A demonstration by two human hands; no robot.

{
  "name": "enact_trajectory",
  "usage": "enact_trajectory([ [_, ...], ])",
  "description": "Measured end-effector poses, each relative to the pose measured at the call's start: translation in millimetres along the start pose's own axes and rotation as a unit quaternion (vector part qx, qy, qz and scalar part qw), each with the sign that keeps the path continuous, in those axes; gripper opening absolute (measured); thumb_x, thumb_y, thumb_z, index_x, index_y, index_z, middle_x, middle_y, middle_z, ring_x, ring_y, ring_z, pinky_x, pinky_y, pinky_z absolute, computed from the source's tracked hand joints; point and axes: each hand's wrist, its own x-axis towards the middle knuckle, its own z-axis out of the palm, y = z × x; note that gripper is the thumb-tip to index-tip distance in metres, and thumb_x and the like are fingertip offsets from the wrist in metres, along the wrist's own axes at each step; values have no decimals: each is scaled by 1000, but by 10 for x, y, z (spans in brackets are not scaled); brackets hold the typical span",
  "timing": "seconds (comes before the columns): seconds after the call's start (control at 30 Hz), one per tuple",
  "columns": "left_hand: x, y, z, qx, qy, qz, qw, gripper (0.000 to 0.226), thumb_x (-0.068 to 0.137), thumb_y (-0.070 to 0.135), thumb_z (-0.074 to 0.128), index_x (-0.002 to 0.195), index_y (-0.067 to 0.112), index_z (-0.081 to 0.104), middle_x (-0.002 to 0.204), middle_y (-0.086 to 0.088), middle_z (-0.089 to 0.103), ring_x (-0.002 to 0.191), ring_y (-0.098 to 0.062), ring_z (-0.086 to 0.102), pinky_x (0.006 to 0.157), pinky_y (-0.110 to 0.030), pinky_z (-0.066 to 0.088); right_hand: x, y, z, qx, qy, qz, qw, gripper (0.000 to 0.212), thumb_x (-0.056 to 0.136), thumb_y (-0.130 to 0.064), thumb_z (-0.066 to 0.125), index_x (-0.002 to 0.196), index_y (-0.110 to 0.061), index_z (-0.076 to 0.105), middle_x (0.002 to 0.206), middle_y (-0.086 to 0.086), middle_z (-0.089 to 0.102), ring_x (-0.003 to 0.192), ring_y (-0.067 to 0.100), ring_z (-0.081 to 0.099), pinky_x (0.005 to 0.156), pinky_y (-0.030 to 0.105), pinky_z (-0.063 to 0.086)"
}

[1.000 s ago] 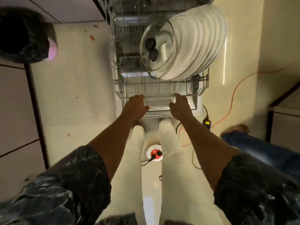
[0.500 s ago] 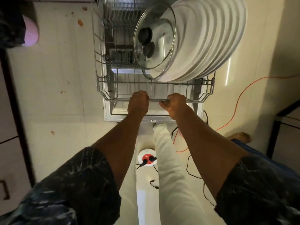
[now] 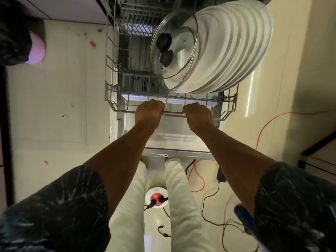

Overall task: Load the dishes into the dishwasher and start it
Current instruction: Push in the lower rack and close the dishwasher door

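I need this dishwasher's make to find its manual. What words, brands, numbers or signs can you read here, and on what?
None can be read.
A small dark mark on the front edge of the dishwasher door is too small to read.
The plates and glass lid show no print.

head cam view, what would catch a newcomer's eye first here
The row of white plates standing on edge at the right of the rack, with a glass lid set in front of them, strikes first. Nearer the camera, the left hand and right hand both grip the front rail.
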Motion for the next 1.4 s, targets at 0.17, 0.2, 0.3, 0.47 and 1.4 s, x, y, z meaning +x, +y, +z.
enact_trajectory([
  [0.17,306,8,-210,82,4,54,995,12,96,13,60,90,12,71,84,-8,69,72,-23,63,65,-31,48,150,-97,-246,-107,20,-86,990,24,97,-5,48,113,-9,66,103,12,67,98,34,68,80,37,51],
  [0.2,359,6,-229,85,8,62,994,13,98,14,59,91,12,70,84,-8,68,71,-22,62,65,-30,48,176,-115,-274,-112,14,-79,991,20,97,-6,53,111,-10,67,102,11,68,97,32,69,79,36,51],
  [0.3,504,-18,-262,99,27,86,991,16,100,19,56,96,13,69,86,-5,66,75,-19,62,65,-25,39,295,-99,-322,-147,23,-57,987,9,90,-4,63,93,-10,69,82,8,68,77,29,72,64,33,53],
  [0.47,813,-27,-451,93,45,97,990,18,101,16,48,95,13,65,93,-8,67,88,-26,65,70,-31,43,588,-62,-508,-158,20,-65,985,23,94,3,50,107,-9,64,101,9,69,96,31,70,73,34,48],
  [1.4,2726,-35,-1384,134,247,125,952,44,91,16,37,63,3,68,57,-13,62,52,-30,65,45,-27,46,2711,305,-1628,-153,188,-22,970,50,97,-12,28,136,5,54,140,30,52,123,49,55,96,53,49],
])
